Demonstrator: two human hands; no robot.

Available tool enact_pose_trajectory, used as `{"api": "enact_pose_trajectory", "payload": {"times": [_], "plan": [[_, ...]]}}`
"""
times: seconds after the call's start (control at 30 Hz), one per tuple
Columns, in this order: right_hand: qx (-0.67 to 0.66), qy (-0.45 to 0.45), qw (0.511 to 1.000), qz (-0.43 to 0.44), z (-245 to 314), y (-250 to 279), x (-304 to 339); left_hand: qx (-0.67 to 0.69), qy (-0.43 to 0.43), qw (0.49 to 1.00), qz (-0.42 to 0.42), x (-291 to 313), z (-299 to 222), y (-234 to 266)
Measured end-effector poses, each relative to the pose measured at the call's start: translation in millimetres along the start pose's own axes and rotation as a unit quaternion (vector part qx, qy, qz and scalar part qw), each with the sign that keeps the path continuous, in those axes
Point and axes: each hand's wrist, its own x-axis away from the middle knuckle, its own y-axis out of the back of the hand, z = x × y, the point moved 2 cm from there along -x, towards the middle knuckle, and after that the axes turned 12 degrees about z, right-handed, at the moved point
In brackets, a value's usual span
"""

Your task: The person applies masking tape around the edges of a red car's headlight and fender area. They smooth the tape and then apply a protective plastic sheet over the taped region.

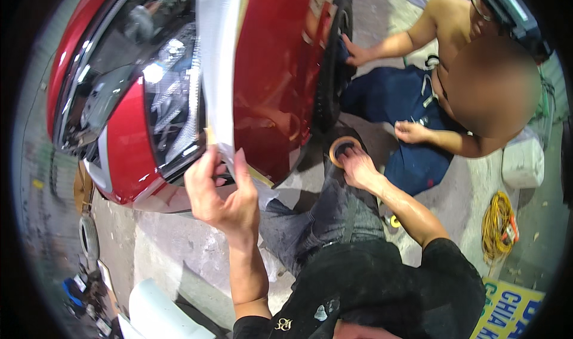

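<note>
My left hand is raised at the front corner of a red car. Its thumb and fingers pinch the lower end of a pale masking sheet with a yellowish tape edge, just below the headlight. The sheet runs down the fender beside that lamp. In my right hand is a roll of masking tape, its fingers hooked into the ring's core, over my knee. The fingertips inside the roll are partly hidden.
A shirtless person in dark blue trousers sits at right, one hand near the front wheel. A coiled yellow cord, white container and yellow sign lie at right. A white panel stands lower left.
</note>
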Motion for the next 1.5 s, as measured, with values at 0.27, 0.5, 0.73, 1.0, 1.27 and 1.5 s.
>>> {"api": "enact_pose_trajectory", "payload": {"times": [0.27, 0.5, 0.73, 1.0, 1.27, 1.5], "plan": [[-0.294, 0.165, 0.941, -0.001, 16, 122, -5, 0.006, -0.010, 1.000, -0.021, -35, -21, 10], [-0.329, 0.327, 0.864, -0.198, 66, 255, -23, -0.025, -0.020, 0.998, 0.058, -102, -40, -4], [-0.549, 0.247, 0.753, -0.263, 84, 355, -89, -0.059, -0.084, 0.993, 0.054, -90, -61, -13], [-0.268, 0.069, 0.864, -0.420, 92, 444, -164, -0.054, -0.114, 0.988, 0.091, -77, -75, -42], [-0.504, 0.130, 0.779, -0.351, 19, 451, -211, -0.044, -0.129, 0.989, 0.054, -75, -75, -43], [-0.544, 0.101, 0.769, -0.321, 0, 441, -213, -0.044, -0.102, 0.990, 0.083, -77, -70, -51]]}}
